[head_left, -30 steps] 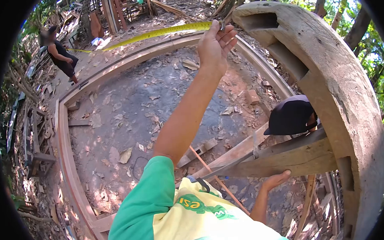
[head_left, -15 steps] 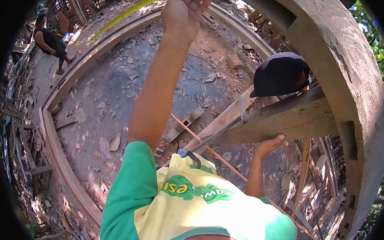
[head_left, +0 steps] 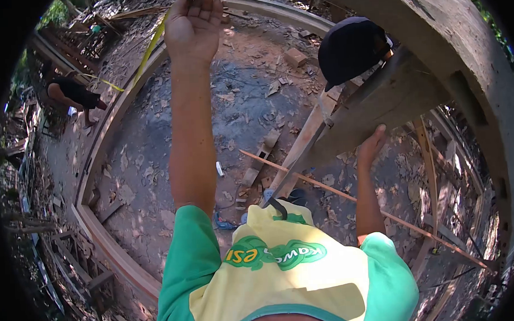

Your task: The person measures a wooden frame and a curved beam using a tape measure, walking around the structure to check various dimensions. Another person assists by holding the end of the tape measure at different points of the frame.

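Note:
My left hand point(head_left: 194, 34) is raised at the top edge with curled fingers around a small dark object, partly cut off by the frame. A yellow tape measure point(head_left: 155, 41) runs down and left from beside this hand. My right hand point(head_left: 372, 147) is against the lower edge of a thick wooden beam point(head_left: 375, 109), thumb up along its face and the other fingers mostly hidden. The beam joins a large mortised timber point(head_left: 465, 65) at the right. A dark metal strip point(head_left: 289, 176) runs from the beam's near end towards my shirt.
A person in a dark cap point(head_left: 352, 50) is close behind the beam. Another person in black point(head_left: 73, 94) bends at the far left. A long timber frame point(head_left: 114, 241) lies on the leaf-strewn ground. A thin wooden strip point(head_left: 327, 186) crosses diagonally; a power tool point(head_left: 225, 224) lies near my shirt.
My left hand has shifted left in view, and the right hand and beam appear higher. The person at far left has gone from standing to bending. The whole view has turned.

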### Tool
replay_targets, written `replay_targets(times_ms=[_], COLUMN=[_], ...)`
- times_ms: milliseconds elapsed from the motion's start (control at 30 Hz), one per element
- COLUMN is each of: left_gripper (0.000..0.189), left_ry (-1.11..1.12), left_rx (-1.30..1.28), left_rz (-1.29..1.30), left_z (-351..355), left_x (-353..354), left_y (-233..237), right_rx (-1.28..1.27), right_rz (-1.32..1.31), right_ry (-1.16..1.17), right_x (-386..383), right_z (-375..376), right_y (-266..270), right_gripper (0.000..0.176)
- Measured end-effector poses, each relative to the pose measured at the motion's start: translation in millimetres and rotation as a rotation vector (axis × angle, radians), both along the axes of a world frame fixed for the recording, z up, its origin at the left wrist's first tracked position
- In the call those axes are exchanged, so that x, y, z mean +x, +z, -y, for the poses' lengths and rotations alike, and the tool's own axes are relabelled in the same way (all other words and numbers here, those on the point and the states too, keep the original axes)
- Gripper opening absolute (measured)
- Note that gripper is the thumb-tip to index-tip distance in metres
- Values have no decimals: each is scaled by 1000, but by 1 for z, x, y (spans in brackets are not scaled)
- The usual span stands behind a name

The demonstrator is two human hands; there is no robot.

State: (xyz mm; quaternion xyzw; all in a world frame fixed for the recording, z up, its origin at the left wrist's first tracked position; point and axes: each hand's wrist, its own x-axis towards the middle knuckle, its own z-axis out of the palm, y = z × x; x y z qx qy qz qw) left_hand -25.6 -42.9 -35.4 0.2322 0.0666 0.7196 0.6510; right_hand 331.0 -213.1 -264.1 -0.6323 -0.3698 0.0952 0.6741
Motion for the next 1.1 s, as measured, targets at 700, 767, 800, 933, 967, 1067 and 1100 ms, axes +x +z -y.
replay_targets(times_ms=[700,767,800,933,967,1067,1100], left_gripper=[17,18,18,19,19,18,17], left_ry=[-169,-145,-128,-96,-102,-123,-119], left_rx=[-117,-123,-134,-148,-147,-129,-112], left_rz=[1,3,0,21,24,34,38], left_z=[48,51,53,63,65,65,63], left_x=[-20,-24,-27,-39,-44,-44,-46], left_y=[-15,-17,-17,-23,-24,-32,-34], right_rx=[390,408,257,-161,-236,-374,-397], right_rz=[628,771,849,1125,1179,1128,1158], right_ry=[-77,-119,-205,-328,-313,-160,-188], right_x=[-58,-30,-26,4,14,28,26], right_z=[107,84,77,31,22,6,6], right_y=[341,384,402,436,434,426,424], right_gripper=[24,36,37,57,66,67,68])
